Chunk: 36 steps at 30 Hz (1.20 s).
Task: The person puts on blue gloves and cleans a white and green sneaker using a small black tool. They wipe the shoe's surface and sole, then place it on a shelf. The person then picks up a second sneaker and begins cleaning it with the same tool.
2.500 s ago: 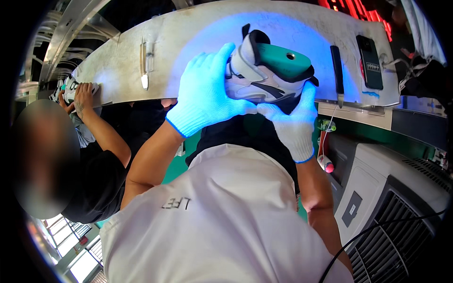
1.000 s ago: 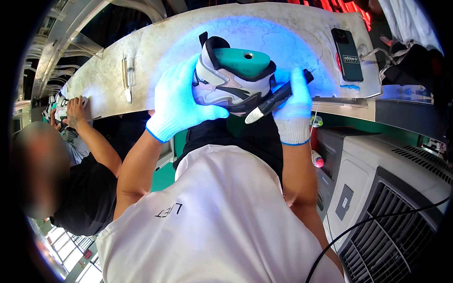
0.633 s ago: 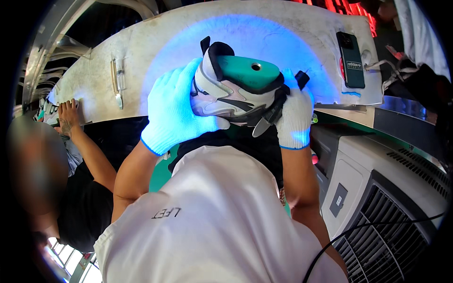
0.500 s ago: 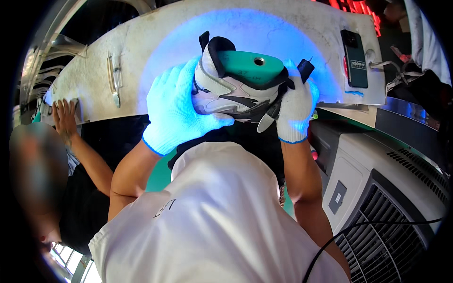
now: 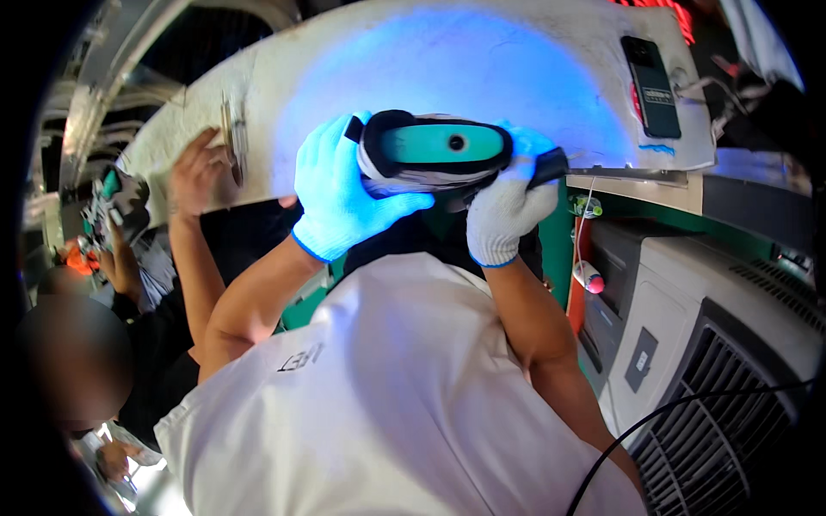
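The shoe (image 5: pixel 423 180) is sitting between the hands near the front edge of the bench (image 5: pixel 267 95), its opening facing up around a green last (image 5: pixel 426 144). The left hand (image 5: pixel 340 187) is clamping the heel end, its thumb running along the near side. The right hand (image 5: pixel 511 202) is gripping a black-handled tool (image 5: pixel 549 166) beside the toe; how firmly it is pressing the shoe, I cannot tell.

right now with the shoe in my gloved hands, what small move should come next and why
Probably tilt the shoe with the left hand so its near side faces up more: its green insert faces the camera, that side shows only as a thin strip, and the right hand holds a black-handled tool at the other end.
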Motion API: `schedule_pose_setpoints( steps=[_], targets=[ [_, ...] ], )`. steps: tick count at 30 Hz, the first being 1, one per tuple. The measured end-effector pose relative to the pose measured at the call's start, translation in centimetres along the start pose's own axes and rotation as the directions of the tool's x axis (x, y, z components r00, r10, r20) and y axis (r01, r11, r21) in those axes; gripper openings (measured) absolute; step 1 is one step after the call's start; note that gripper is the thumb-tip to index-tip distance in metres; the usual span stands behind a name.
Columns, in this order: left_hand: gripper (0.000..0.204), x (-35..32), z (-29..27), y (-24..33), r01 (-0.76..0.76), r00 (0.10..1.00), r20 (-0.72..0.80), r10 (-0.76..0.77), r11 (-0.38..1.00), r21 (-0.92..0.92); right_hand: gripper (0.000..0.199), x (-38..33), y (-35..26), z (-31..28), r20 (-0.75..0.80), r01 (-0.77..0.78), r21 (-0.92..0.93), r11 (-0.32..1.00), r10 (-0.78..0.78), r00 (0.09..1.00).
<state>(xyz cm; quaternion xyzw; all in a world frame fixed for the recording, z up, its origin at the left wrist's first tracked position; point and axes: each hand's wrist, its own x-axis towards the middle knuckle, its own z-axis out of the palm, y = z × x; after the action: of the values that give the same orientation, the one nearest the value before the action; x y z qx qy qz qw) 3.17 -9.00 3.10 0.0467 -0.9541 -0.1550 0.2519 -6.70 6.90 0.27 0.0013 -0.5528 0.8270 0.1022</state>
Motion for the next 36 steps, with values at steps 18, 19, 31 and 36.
schedule_pose_setpoints(
  steps=[18, 19, 31, 36],
  targets=[
    [0.071, 1.5, 0.3, 0.2, 0.104, 0.991, 0.001, -0.13, 0.786, -0.609, 0.046, 7.8, 0.4, -2.3, 0.476, -0.584, 0.071, 0.809, 0.487, 0.732],
    [0.072, 1.1, -0.2, 0.0, 0.012, 0.999, -0.017, -0.028, 0.811, -0.585, 0.047, 7.7, 0.7, -2.5, 0.512, -0.555, 0.04, 0.831, 0.46, 0.725],
    [0.067, 1.4, 0.5, 2.4, -0.479, 0.861, -0.326, 0.39, 0.838, -0.261, 0.044, 10.2, -4.2, 0.0, 0.695, -0.173, -0.645, 0.744, 0.665, 0.272],
    [0.06, 1.9, 0.6, 2.6, -0.528, 0.817, -0.403, 0.413, 0.817, -0.233, 0.048, 9.6, -1.9, -0.5, 0.713, -0.496, -0.51, 0.703, 0.668, 0.214]
  ],
)
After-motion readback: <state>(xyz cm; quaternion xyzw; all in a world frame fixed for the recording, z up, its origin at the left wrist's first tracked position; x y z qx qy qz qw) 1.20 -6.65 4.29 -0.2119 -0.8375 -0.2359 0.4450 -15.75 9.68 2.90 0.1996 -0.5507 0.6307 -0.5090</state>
